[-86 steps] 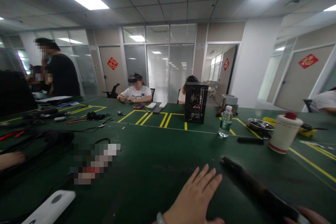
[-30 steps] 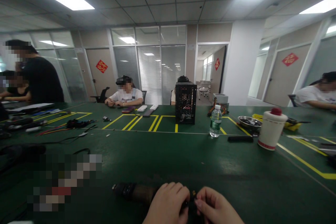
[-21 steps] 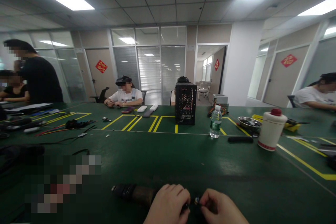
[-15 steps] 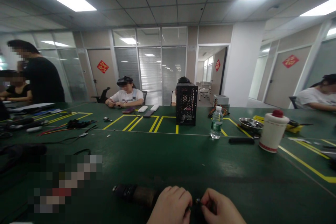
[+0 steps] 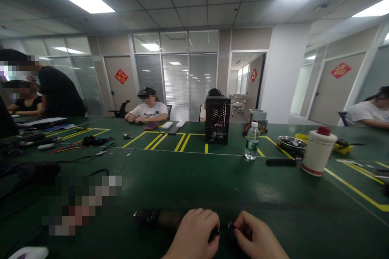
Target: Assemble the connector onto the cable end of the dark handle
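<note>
On the near side of the desk (image 5: pixel 298 194), the left hand (image 5: pixel 194 236) and right hand (image 5: pixel 258 236) sit close together, a cylindrical object (image 5: pixel 154 218) lying just left of them. Farther off to the right stand a water bottle (image 5: pixel 252 141), a metal bowl (image 5: pixel 291 142) and a large capped bottle (image 5: pixel 317 158). Left of the water bottle, a perforated case (image 5: pixel 216 120) stands on the desk, with a seated person (image 5: pixel 149 109) beyond it and to its left.

Your left hand (image 5: pixel 194 235) and right hand (image 5: pixel 255 236) pinch a small dark connector (image 5: pixel 230 226) above the green surface (image 5: pixel 243 186), just beside a dark cylindrical handle (image 5: pixel 158 218).
</note>
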Action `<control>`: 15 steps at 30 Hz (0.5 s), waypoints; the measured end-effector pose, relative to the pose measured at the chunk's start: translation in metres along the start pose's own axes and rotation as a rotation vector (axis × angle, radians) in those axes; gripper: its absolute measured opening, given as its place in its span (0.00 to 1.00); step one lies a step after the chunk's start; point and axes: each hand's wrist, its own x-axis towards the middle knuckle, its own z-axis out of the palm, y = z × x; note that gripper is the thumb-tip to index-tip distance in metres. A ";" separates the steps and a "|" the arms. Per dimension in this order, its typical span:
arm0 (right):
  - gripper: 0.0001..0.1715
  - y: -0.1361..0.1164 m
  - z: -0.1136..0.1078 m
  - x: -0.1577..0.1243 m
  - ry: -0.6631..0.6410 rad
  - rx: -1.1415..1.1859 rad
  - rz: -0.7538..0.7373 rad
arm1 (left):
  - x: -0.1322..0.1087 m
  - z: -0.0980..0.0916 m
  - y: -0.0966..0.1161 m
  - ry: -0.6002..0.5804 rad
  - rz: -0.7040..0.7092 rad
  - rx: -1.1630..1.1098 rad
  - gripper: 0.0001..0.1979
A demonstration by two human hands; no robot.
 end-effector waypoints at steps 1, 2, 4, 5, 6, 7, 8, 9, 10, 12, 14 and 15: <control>0.03 0.001 0.001 0.000 -0.013 -0.015 -0.003 | 0.000 0.000 0.000 0.003 0.000 -0.002 0.09; 0.03 0.002 0.001 -0.001 -0.023 -0.030 -0.008 | 0.000 0.000 0.001 -0.001 0.003 -0.003 0.09; 0.04 0.003 0.002 -0.001 -0.031 -0.062 -0.014 | -0.001 0.000 0.001 -0.016 0.013 0.003 0.08; 0.04 0.003 0.002 -0.002 -0.030 -0.075 -0.014 | -0.001 0.001 0.002 -0.023 0.018 0.011 0.08; 0.05 0.002 0.002 -0.002 -0.027 -0.081 -0.013 | -0.001 0.001 0.002 -0.027 0.022 0.017 0.07; 0.05 0.002 0.001 -0.002 -0.026 -0.082 -0.009 | -0.001 0.002 0.003 -0.027 0.024 0.021 0.07; 0.05 0.001 0.001 -0.002 -0.027 -0.079 -0.004 | -0.001 0.002 0.003 -0.025 0.024 0.020 0.07; 0.05 -0.001 0.000 -0.002 -0.030 -0.074 0.001 | -0.002 0.003 0.003 -0.024 0.025 0.013 0.07; 0.05 -0.002 0.000 -0.002 -0.033 -0.071 0.004 | -0.002 0.003 0.004 -0.023 0.027 0.004 0.08; 0.06 -0.005 -0.002 -0.002 -0.038 -0.082 0.003 | -0.002 0.004 0.004 -0.019 0.028 -0.013 0.09; 0.06 -0.008 -0.003 -0.002 -0.042 -0.112 -0.013 | -0.001 0.005 0.004 -0.017 0.022 -0.023 0.10; 0.06 -0.009 -0.004 -0.002 -0.045 -0.132 -0.020 | -0.001 0.005 0.004 -0.013 0.016 -0.025 0.10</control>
